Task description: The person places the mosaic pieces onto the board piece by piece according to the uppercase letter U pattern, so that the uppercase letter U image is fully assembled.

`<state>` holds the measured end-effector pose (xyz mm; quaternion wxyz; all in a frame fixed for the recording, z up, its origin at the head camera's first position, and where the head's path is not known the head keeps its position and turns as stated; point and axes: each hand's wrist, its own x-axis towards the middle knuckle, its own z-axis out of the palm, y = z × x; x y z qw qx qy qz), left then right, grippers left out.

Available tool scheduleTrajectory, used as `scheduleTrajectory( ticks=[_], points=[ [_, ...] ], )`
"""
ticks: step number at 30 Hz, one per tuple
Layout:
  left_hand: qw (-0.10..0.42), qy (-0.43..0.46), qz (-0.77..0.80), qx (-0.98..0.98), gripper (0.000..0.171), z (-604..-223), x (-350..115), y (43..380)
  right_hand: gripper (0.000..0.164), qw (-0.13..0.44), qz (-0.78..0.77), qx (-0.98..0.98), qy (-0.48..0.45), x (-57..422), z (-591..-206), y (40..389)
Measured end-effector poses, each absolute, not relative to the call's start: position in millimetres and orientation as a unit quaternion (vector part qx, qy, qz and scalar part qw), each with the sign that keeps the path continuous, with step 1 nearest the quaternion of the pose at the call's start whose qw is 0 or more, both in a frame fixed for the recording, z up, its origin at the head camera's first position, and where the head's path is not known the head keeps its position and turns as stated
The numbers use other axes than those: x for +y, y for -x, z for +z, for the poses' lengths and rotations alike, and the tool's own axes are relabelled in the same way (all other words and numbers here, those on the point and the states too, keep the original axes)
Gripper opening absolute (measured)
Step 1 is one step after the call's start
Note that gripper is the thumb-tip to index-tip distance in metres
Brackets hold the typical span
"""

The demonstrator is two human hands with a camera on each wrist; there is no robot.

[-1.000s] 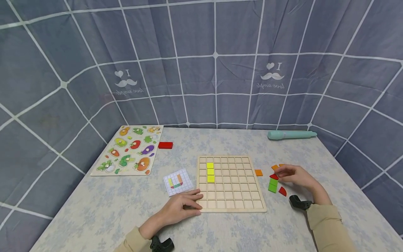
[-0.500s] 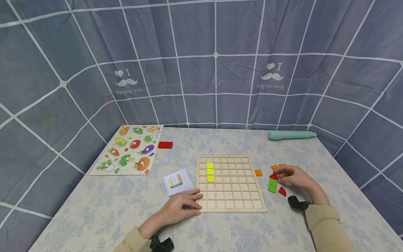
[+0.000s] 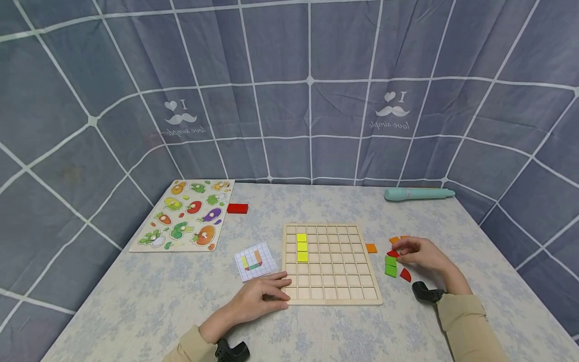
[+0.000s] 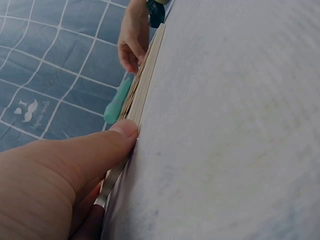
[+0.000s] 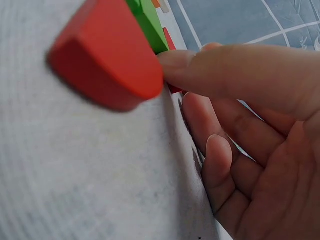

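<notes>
A wooden grid board (image 3: 334, 281) lies mid-table, with several yellow square tiles (image 3: 302, 247) in one column. My left hand (image 3: 253, 300) rests at its near-left corner; the thumb touches the near edge and fairly straight fingers touch the left side. At the right, my right hand (image 3: 425, 254) pinches a red quarter-circle block (image 3: 392, 254), partly hidden by thumb and index finger. Green tiles (image 3: 390, 266) lie directly beside it, close to the thumb. Another red quarter-circle block (image 3: 405, 275) lies nearer me, large in the right wrist view.
A pattern card (image 3: 256, 261) lies left of the board. Behind it are a vegetable puzzle (image 3: 185, 216) and a red block (image 3: 237, 208). An orange tile (image 3: 371, 248) sits by the board's right edge, with more orange pieces (image 3: 394, 240) behind the right hand. A teal stick-like object (image 3: 418, 194) lies at the back.
The right hand has shifted very slightly left. The upper green tile has turned a little against the lower one. The left hand stays at the board's corner.
</notes>
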<state>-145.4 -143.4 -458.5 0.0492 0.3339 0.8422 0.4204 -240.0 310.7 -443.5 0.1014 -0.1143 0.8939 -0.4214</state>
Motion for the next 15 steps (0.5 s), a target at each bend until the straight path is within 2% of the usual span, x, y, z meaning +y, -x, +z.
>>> scheduleTrajectory(
  ticks=[15],
  points=[
    [0.045, -0.337, 0.414, 0.844, 0.021, -458.2, -143.6, 145.1, 0.035, 0.077, -0.420, 0.900, 0.092, 306.1, -444.1, 238.7]
  ],
)
